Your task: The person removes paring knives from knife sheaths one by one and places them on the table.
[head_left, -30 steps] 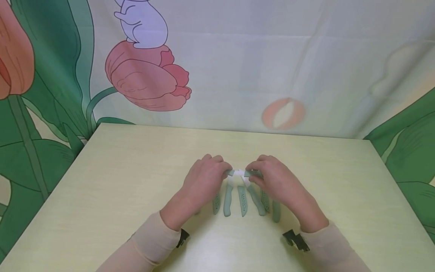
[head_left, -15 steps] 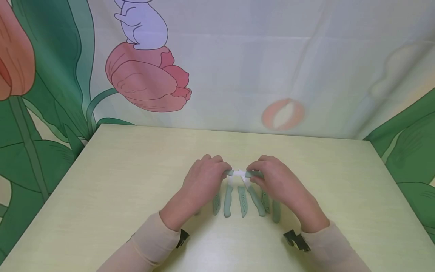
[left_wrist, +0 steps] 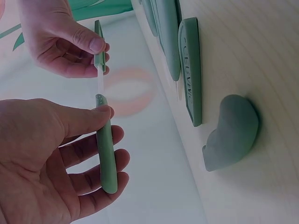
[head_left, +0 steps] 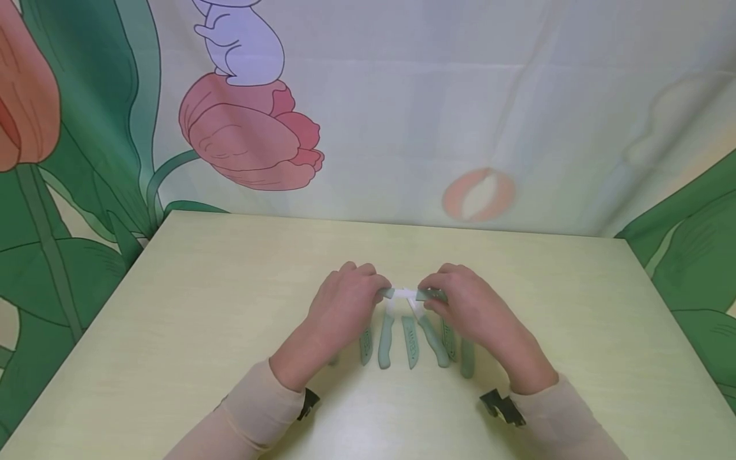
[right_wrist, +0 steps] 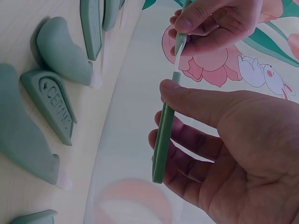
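My left hand point(head_left: 347, 306) pinches the green handle point(left_wrist: 106, 149) of a small knife between thumb and fingers. The knife's white blade point(head_left: 404, 293) points toward my right hand point(head_left: 462, 300), which grips a green blade sheath point(right_wrist: 163, 135). Part of the blade shows between handle and sheath; its tip is hidden, apparently inside the sheath. Both pieces are held above the table, roughly in line. Below lie a knife with a bare white blade point(head_left: 385, 342), a second knife point(head_left: 434, 342), and a loose sheath point(head_left: 411, 342) between them.
More green pieces lie on the pale table point(head_left: 230, 332): a sheath point(head_left: 366, 347) near my left hand, another sheath point(head_left: 449, 338), and a handle point(head_left: 467, 359) under my right wrist. One handle point(left_wrist: 233, 130) is mostly hidden by my left arm. A printed curtain point(head_left: 391, 128) hangs behind.
My hands have drawn slightly apart, and a little more white blade shows between the knife handle and the sheath. The pieces on the table lie as before.
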{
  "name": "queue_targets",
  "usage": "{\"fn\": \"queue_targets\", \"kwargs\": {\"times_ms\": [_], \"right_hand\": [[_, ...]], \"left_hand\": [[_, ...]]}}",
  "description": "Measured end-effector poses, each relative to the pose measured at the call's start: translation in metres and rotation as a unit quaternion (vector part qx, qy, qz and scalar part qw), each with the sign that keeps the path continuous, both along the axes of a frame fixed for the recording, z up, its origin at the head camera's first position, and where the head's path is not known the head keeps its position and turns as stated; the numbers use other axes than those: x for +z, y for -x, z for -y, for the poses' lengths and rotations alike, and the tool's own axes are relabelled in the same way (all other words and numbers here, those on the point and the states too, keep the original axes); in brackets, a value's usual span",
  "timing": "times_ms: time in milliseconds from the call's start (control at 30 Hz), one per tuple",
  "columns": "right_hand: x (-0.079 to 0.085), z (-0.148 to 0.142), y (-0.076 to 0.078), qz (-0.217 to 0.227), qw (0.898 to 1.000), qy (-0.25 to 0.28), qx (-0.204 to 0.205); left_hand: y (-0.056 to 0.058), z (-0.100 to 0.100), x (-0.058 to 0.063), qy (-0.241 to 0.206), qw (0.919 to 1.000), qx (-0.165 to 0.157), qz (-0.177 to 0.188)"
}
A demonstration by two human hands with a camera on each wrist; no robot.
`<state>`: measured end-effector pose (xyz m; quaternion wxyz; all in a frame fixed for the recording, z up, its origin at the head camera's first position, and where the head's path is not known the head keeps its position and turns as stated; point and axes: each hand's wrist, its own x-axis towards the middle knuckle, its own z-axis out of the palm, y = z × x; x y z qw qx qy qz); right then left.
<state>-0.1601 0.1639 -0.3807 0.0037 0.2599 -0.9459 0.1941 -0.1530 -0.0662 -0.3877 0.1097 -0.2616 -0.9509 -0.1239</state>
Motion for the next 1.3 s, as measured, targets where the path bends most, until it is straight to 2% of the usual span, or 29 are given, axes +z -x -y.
{"fn": "queue_targets", "kwargs": {"times_ms": [367,667,1067,1300], "right_hand": [[0.0000,-0.0012,-0.0003,0.006,1.000,0.000,-0.004],[-0.0008,-0.0038,0.0002,0.005,1.000,0.001,-0.006],[0.0015,-0.0057,0.0018,0.009,1.000,-0.004,-0.013],[0.0027,-0.0091,0.0032,0.013,1.000,-0.011,-0.022]], "left_hand": [[0.0002,0.0010,0.0000,0.002,1.0000,0.003,0.000],[0.0008,0.0021,-0.0010,-0.012,0.9999,0.006,0.002],[0.0010,0.0036,0.0029,-0.008,0.9997,0.020,0.014],[0.0029,0.0062,0.0062,0.011,0.9993,0.030,0.020]]}}
